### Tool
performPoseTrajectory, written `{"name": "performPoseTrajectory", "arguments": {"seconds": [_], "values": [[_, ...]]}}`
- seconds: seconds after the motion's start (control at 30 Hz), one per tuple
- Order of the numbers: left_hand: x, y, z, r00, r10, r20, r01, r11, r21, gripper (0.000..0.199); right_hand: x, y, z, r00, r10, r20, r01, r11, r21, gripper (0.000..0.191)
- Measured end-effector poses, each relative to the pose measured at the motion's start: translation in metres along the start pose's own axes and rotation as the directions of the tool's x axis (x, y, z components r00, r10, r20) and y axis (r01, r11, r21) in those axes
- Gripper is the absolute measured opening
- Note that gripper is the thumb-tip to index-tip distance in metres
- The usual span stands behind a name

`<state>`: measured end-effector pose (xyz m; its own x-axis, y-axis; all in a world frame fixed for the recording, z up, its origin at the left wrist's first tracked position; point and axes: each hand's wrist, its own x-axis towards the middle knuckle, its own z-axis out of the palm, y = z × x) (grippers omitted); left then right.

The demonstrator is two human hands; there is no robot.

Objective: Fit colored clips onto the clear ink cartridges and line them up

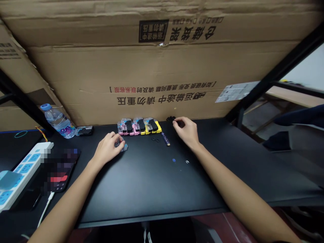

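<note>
My left hand [107, 147] rests on the black table, its fingers closed on a small clear patterned piece [124, 147] with blue marks. Toward the back, my right hand [186, 130] pinches at a small pile of black parts [170, 118] beside the cardboard; whether a part is between its fingertips is too small to tell. Between the hands stands a row of small pink [136, 131] and yellow cases [158, 127] with clear patterned pieces and black parts on them. Small black rings [155, 139] and a dark blue pen-like stick [165, 138] lie in front of the row.
A large cardboard sheet [141, 67] walls the back. At left are a water bottle [59, 121], a dark patterned case [85, 131], a phone [67, 170] on a white cable and a power strip [24, 173]. A blue bit [173, 160] and white bit [187, 162] lie mid-table.
</note>
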<state>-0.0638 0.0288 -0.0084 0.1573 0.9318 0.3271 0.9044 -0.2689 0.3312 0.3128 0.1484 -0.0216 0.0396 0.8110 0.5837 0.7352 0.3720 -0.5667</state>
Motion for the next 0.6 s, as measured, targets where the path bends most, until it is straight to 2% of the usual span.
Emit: {"name": "performPoseTrajectory", "arguments": {"seconds": [0.07, 0.1, 0.13, 0.2, 0.27, 0.33, 0.43, 0.6], "values": [[0.000, 0.006, -0.002, 0.997, 0.024, -0.076, -0.026, 0.999, -0.024, 0.020, -0.001, -0.017, -0.004, 0.996, 0.053, -0.070, -0.041, 0.987, 0.153, 0.024], [0.000, 0.009, -0.002, 0.993, 0.033, -0.116, -0.039, 0.998, -0.042, 0.020, -0.004, -0.027, -0.004, 0.996, 0.068, -0.063, -0.052, 0.972, 0.227, 0.025], [-0.001, 0.013, -0.002, 0.988, 0.044, -0.147, -0.054, 0.996, -0.067, 0.018, -0.008, -0.038, -0.004, 0.997, 0.074, -0.034, -0.060, 0.951, 0.302, 0.028], [-0.004, 0.021, -0.001, 0.983, 0.070, -0.169, -0.093, 0.987, -0.132, 0.018, -0.021, -0.058, 0.001, 0.987, 0.058, 0.152, -0.119, 0.895, 0.429, 0.034], [-0.007, 0.031, 0.002, 0.983, 0.106, -0.147, -0.135, 0.970, -0.204, 0.034, -0.037, -0.077, 0.008, 0.924, 0.038, 0.380, -0.245, 0.822, 0.514, 0.042], [-0.010, 0.041, 0.006, 0.982, 0.151, -0.111, -0.175, 0.950, -0.259, 0.062, -0.055, -0.092, 0.016, 0.842, 0.016, 0.540, -0.375, 0.737, 0.563, 0.047], [-0.012, 0.051, 0.010, 0.979, 0.197, -0.059, -0.205, 0.927, -0.313, 0.084, -0.074, -0.107, 0.023, 0.769, 0.000, 0.639, -0.500, 0.622, 0.602, 0.044], [-0.012, 0.052, 0.010, 0.975, 0.211, -0.072, -0.222, 0.906, -0.360, 0.077, -0.083, -0.114, 0.025, 0.700, -0.051, 0.713, -0.573, 0.556, 0.602, 0.045]]}}
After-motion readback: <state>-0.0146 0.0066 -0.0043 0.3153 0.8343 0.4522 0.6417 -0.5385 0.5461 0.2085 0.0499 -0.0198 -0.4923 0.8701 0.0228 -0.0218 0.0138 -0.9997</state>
